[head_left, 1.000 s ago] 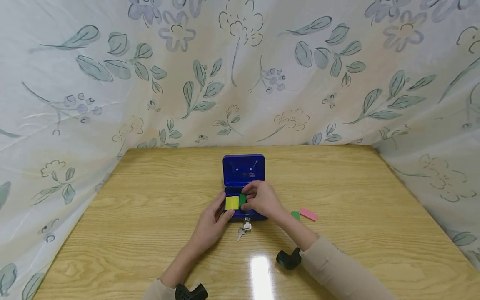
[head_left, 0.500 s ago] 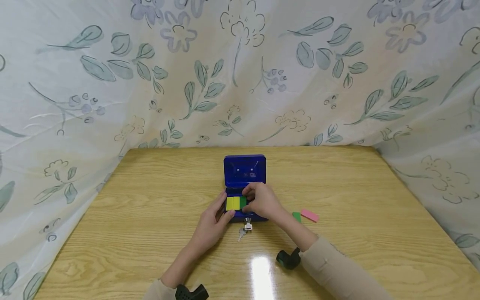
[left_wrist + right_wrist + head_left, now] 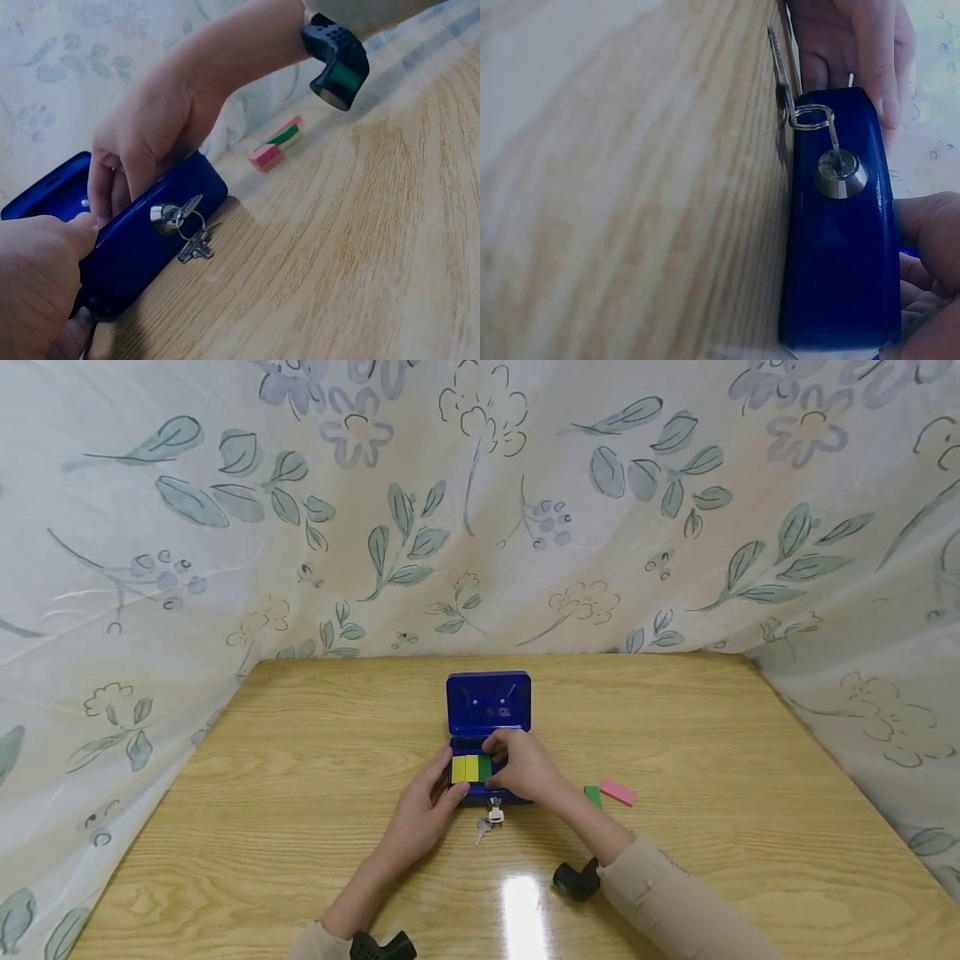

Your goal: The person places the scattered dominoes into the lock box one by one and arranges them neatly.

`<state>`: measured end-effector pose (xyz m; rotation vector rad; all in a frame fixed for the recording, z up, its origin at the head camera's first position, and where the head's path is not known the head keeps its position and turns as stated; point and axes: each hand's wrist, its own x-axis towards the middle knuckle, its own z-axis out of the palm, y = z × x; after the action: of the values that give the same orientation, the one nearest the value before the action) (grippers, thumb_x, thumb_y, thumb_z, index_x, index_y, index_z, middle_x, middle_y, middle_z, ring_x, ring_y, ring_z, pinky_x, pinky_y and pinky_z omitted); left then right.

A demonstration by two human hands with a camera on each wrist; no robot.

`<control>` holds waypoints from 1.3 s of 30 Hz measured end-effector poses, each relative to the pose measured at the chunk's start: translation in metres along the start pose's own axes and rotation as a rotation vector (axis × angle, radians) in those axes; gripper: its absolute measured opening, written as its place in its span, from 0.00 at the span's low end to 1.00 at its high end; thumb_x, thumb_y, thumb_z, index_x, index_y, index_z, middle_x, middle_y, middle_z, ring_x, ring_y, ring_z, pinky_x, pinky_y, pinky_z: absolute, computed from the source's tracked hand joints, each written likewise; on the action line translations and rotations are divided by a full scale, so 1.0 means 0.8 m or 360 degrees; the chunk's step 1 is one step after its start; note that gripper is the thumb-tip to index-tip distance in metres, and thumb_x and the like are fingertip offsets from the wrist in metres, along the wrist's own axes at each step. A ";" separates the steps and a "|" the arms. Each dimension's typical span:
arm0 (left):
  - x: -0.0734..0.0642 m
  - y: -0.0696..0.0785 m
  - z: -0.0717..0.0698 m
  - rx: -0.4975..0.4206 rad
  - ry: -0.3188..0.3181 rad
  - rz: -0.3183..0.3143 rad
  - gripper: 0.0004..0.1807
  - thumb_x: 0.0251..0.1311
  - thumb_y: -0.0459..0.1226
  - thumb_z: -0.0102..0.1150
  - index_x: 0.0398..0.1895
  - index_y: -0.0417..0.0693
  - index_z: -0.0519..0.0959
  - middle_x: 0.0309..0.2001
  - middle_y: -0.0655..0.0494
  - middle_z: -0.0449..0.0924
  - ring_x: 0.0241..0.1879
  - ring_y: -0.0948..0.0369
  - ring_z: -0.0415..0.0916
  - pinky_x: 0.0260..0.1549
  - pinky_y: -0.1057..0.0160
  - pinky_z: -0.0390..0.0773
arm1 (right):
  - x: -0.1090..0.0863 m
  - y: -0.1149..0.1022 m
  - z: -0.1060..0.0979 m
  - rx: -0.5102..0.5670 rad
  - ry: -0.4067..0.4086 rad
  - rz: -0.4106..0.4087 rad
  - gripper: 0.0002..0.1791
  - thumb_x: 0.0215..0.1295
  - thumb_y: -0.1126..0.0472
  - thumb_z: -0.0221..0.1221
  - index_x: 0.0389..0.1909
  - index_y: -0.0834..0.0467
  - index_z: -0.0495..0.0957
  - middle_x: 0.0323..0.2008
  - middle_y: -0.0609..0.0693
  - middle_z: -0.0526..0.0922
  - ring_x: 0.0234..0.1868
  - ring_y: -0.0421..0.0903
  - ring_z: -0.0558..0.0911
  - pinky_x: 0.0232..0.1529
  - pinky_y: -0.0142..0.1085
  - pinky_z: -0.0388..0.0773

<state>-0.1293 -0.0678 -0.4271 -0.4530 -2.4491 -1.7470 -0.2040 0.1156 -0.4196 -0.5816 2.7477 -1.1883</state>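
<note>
A small blue metal cash box (image 3: 489, 702) stands on the table with its lid raised. My left hand (image 3: 422, 802) holds the box by its left side, its thumb at the front rim. Inside lie two yellow blocks (image 3: 465, 769) side by side, with a green block (image 3: 485, 767) against their right. My right hand (image 3: 525, 767) reaches into the box and pinches the green block at its far and near ends. The hand hides the right part of the interior. A key (image 3: 835, 142) sits in the front lock (image 3: 841, 174), and a second key (image 3: 483, 831) hangs from its ring.
Right of the box, a green block (image 3: 593, 795) and a pink block (image 3: 618, 792) lie on the wooden table (image 3: 300, 727). My right forearm passes close beside them. A floral cloth (image 3: 480, 552) hangs behind the table and along its sides.
The fingers of my right hand have shifted slightly right, uncovering more of the green block beside the yellow ones. My left hand stays on the box.
</note>
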 end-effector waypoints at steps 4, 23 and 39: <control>0.000 0.000 0.000 -0.0007 -0.0002 0.0008 0.32 0.68 0.29 0.57 0.71 0.27 0.57 0.72 0.33 0.53 0.71 0.45 0.54 0.63 0.48 0.63 | -0.001 0.001 -0.002 0.0033 -0.0006 -0.0002 0.25 0.44 0.71 0.77 0.46 0.64 0.81 0.43 0.53 0.83 0.43 0.49 0.82 0.45 0.40 0.82; 0.000 0.000 0.002 -0.0008 0.0001 -0.0015 0.32 0.69 0.29 0.56 0.71 0.27 0.57 0.72 0.33 0.53 0.70 0.46 0.54 0.63 0.48 0.63 | -0.001 0.001 -0.005 0.0147 -0.0020 0.0022 0.25 0.46 0.72 0.75 0.48 0.64 0.81 0.45 0.54 0.83 0.45 0.50 0.82 0.44 0.39 0.83; 0.001 -0.009 0.004 -0.0009 -0.0003 -0.0015 0.32 0.69 0.29 0.56 0.71 0.26 0.56 0.72 0.33 0.52 0.71 0.46 0.53 0.64 0.50 0.62 | -0.003 0.004 -0.007 0.0176 -0.0031 -0.0010 0.24 0.47 0.70 0.76 0.47 0.64 0.81 0.44 0.54 0.83 0.44 0.49 0.82 0.44 0.38 0.83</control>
<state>-0.1323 -0.0670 -0.4346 -0.4450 -2.4523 -1.7581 -0.2039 0.1220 -0.4181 -0.5865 2.6456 -1.3182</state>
